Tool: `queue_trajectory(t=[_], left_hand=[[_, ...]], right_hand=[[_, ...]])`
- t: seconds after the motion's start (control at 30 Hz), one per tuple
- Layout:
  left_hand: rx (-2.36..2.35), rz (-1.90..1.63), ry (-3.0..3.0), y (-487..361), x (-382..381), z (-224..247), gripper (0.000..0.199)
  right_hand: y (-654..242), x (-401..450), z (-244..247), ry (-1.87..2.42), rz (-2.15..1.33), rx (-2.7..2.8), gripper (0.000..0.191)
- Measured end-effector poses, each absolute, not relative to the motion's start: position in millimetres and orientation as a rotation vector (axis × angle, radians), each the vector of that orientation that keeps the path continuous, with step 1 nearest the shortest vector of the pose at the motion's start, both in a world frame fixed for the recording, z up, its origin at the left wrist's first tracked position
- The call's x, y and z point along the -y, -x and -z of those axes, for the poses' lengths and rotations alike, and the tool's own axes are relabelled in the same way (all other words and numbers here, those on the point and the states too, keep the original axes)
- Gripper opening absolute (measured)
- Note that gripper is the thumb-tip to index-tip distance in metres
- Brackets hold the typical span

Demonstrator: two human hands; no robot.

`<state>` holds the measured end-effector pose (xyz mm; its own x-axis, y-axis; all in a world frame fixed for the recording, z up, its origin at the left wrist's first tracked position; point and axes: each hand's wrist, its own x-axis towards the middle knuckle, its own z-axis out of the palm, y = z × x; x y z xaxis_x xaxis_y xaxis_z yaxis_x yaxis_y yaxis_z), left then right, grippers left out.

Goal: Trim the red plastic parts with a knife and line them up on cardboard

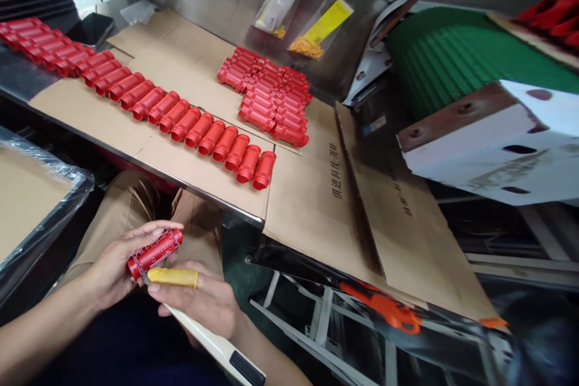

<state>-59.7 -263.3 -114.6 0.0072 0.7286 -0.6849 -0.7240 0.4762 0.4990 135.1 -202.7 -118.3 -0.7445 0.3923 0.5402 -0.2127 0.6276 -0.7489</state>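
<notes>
My left hand (113,259) is wrapped around a red plastic tube-shaped part (158,251) with pale outline markings on its side, held above my lap. In my right hand (203,298) is a utility knife (208,338) with a long cream handle and a dark piece near its back end. The knife's short metal tip is at the lower end of the red part; whether it touches is hard to tell. A yellow finger cot (174,277) covers my right index finger. On the bench, a long row of similar red parts (176,114) lies side by side.
Flattened cardboard (312,193) covers the bench. Farther back sits a stacked group of red parts (271,96), with bags of yellow items (312,36) behind. A green and white crate (474,120) stands right. An orange-handled tool (389,307) and a plastic-lined box (40,193) are nearby.
</notes>
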Motion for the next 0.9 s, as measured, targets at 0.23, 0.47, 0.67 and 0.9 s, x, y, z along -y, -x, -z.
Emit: queue_trajectory(t=[0.23,0.47,0.67,0.9], left_hand=[[-1.080,-1.170,0.014,58.9,262.7,111.4,0.048],[-1.132,-1.164,-0.011,56.5,265.1,111.5,0.051],[-1.143,-1.199,-0.016,53.3,259.5,116.6,0.048],[-1.182,-1.375,-0.131,53.5,262.2,123.6,0.046]], right_hand=[[-128.4,202.9,129.7,0.102,-1.014,2.060,0.035],[-128.6,198.2,119.2,0.128,-1.045,2.101,0.017],[-119.4,197.5,103.5,0.124,-0.600,2.411,0.019],[-132.2,207.4,106.8,-0.025,-1.100,2.164,0.018]])
